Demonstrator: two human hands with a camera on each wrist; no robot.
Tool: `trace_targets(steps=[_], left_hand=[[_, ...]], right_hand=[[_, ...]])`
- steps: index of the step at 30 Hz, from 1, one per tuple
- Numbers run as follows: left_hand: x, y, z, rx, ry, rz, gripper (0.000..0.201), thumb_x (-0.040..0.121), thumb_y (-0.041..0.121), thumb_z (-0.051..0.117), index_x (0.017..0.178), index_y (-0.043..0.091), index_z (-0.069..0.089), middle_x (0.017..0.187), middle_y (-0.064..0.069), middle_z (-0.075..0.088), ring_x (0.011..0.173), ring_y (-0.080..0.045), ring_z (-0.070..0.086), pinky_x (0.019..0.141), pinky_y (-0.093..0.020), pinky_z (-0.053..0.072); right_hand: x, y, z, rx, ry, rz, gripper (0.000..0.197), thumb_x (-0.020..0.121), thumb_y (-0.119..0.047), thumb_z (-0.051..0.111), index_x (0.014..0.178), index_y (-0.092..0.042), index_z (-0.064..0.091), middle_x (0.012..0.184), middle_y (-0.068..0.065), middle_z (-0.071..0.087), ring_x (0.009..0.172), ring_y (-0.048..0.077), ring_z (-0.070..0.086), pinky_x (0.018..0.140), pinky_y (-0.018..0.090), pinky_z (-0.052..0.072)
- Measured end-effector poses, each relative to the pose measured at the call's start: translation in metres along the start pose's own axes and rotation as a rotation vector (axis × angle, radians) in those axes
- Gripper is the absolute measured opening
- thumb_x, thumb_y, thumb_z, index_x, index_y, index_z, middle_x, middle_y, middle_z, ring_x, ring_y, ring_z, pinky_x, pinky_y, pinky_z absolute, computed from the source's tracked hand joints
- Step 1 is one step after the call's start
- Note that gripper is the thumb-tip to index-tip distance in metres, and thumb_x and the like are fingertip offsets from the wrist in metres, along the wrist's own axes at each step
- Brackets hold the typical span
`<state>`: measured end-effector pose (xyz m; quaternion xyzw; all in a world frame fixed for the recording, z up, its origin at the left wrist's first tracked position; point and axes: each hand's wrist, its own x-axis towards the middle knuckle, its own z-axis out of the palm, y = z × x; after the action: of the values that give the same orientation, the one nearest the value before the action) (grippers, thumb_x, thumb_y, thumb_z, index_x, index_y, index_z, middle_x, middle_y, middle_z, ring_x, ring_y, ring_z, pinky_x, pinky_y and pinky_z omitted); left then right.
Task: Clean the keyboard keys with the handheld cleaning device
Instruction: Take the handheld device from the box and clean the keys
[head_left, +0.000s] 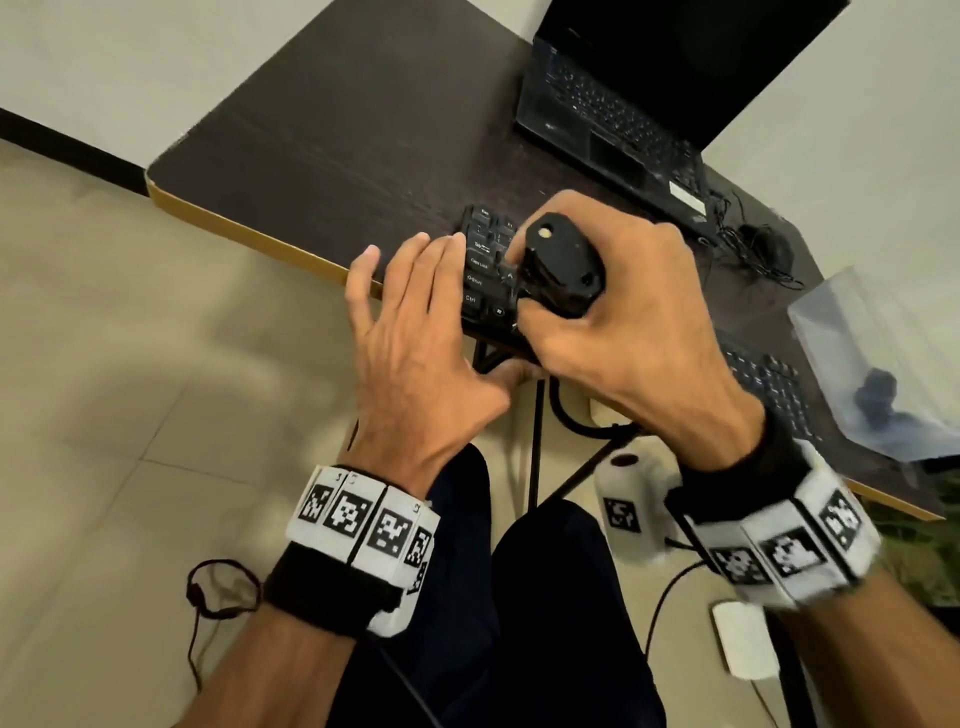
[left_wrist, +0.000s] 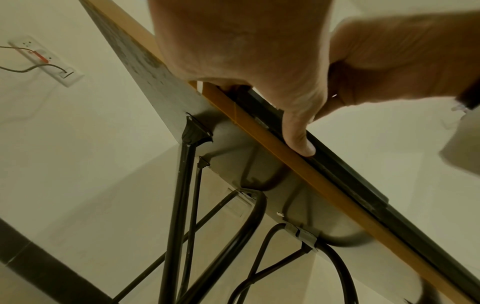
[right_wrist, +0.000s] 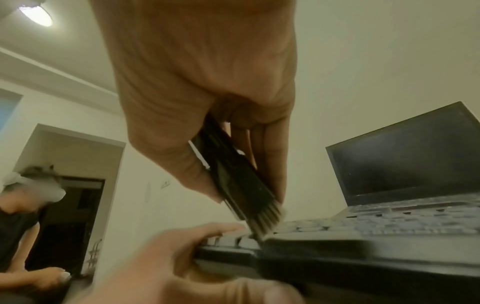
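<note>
At the keyboard's (head_left: 480, 249) near-left corner, the left hand (head_left: 410, 338) lies flat-fingered, steadying it. Just beyond, the right hand (head_left: 634, 332) grips the cleaning device (head_left: 563, 270), bristles on the left-end keys. The remaining keys likely stretch rightward along the keyboard's long axis.

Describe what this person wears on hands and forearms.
Both the left hand and right hand are ungloved; no sleeves show. The left wrist band and right wrist band are black straps carrying white blocks printed with black square codes. A white camera housing, also coded, sits by the right wrist, with a black cable.
</note>
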<state>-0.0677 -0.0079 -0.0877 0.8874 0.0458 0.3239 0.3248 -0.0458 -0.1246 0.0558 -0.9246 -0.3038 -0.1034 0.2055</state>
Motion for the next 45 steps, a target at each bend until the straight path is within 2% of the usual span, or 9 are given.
trace_targets(steps=[7, 11, 15, 19, 23, 29, 33, 41, 45], left_hand=[[0.0, 0.002, -0.002, 0.015, -0.01, -0.014, 0.11, 0.079, 0.084, 0.057, 0.15, 0.0, 0.05, 0.15, -0.01, 0.059, 0.15, -0.026, 0.044, 0.127, -0.055, 0.016], [0.001, 0.003, -0.003, -0.029, 0.023, -0.027, 0.094, 0.082, 0.066, 0.056, 0.148, -0.001, 0.053, 0.148, -0.01, 0.06, 0.149, -0.027, 0.046, 0.128, -0.054, 0.016], [0.0, 0.003, -0.003, 0.014, 0.001, -0.029, 0.101, 0.08, 0.073, 0.065, 0.149, 0.0, 0.052, 0.149, -0.008, 0.059, 0.15, -0.025, 0.045, 0.127, -0.055, 0.017], [0.001, 0.004, -0.003, -0.037, 0.042, -0.038, 0.088, 0.082, 0.059, 0.057, 0.146, -0.002, 0.055, 0.146, -0.009, 0.062, 0.147, -0.027, 0.049, 0.128, -0.054, 0.017], [-0.001, 0.001, -0.003, 0.023, 0.015, -0.015, 0.111, 0.067, 0.07, 0.081, 0.147, -0.001, 0.054, 0.147, -0.008, 0.06, 0.148, -0.025, 0.047, 0.127, -0.056, 0.018], [0.001, 0.003, -0.008, 0.023, -0.015, -0.008, 0.123, 0.065, 0.089, 0.071, 0.148, 0.001, 0.052, 0.15, -0.009, 0.057, 0.148, -0.026, 0.045, 0.128, -0.057, 0.015], [0.001, 0.006, -0.008, 0.009, -0.03, -0.007, 0.124, 0.07, 0.097, 0.06, 0.147, 0.0, 0.054, 0.149, -0.009, 0.059, 0.148, -0.026, 0.046, 0.128, -0.058, 0.016], [0.002, 0.007, -0.007, -0.021, -0.031, -0.013, 0.118, 0.076, 0.097, 0.052, 0.145, 0.002, 0.058, 0.148, -0.007, 0.061, 0.148, -0.026, 0.047, 0.128, -0.059, 0.017], [0.002, 0.007, -0.008, -0.006, -0.063, -0.021, 0.116, 0.073, 0.096, 0.054, 0.146, 0.005, 0.059, 0.149, -0.005, 0.061, 0.149, -0.025, 0.046, 0.13, -0.056, 0.015]], right_hand=[[0.002, 0.01, -0.011, -0.032, -0.085, -0.027, 0.032, 0.071, -0.022, 0.069, 0.102, -0.023, 0.069, 0.08, -0.005, 0.074, 0.073, 0.02, 0.071, 0.07, 0.043, 0.059], [-0.007, 0.006, -0.009, -0.021, -0.16, -0.099, 0.03, 0.071, -0.019, 0.07, 0.1, -0.023, 0.07, 0.076, -0.004, 0.072, 0.067, 0.019, 0.069, 0.063, 0.04, 0.056], [0.003, 0.011, -0.007, -0.09, -0.138, -0.107, 0.033, 0.07, -0.022, 0.066, 0.103, -0.023, 0.069, 0.073, -0.005, 0.071, 0.064, 0.021, 0.068, 0.061, 0.036, 0.057], [-0.002, 0.006, -0.007, -0.012, -0.187, -0.151, 0.029, 0.071, -0.02, 0.068, 0.1, -0.021, 0.07, 0.071, -0.007, 0.068, 0.061, 0.015, 0.064, 0.058, 0.026, 0.05], [0.022, 0.021, -0.004, 0.015, -0.137, -0.041, 0.026, 0.072, -0.023, 0.067, 0.098, -0.021, 0.07, 0.083, -0.005, 0.074, 0.076, 0.018, 0.071, 0.074, 0.041, 0.059], [0.027, 0.033, -0.013, 0.176, -0.106, -0.004, 0.025, 0.075, -0.008, 0.076, 0.095, -0.022, 0.072, 0.092, -0.005, 0.076, 0.088, 0.019, 0.074, 0.083, 0.043, 0.061], [0.035, 0.052, -0.006, 0.139, -0.021, 0.115, 0.024, 0.072, -0.014, 0.075, 0.094, -0.025, 0.071, 0.087, -0.003, 0.076, 0.083, 0.02, 0.073, 0.081, 0.046, 0.06], [0.051, 0.037, 0.002, 0.184, -0.063, 0.088, 0.023, 0.072, -0.014, 0.075, 0.091, -0.028, 0.071, 0.086, -0.006, 0.076, 0.082, 0.018, 0.072, 0.081, 0.04, 0.059], [0.064, 0.057, 0.006, 0.104, -0.015, 0.203, 0.022, 0.074, -0.014, 0.076, 0.091, -0.027, 0.071, 0.084, -0.007, 0.074, 0.081, 0.017, 0.07, 0.079, 0.039, 0.059]])
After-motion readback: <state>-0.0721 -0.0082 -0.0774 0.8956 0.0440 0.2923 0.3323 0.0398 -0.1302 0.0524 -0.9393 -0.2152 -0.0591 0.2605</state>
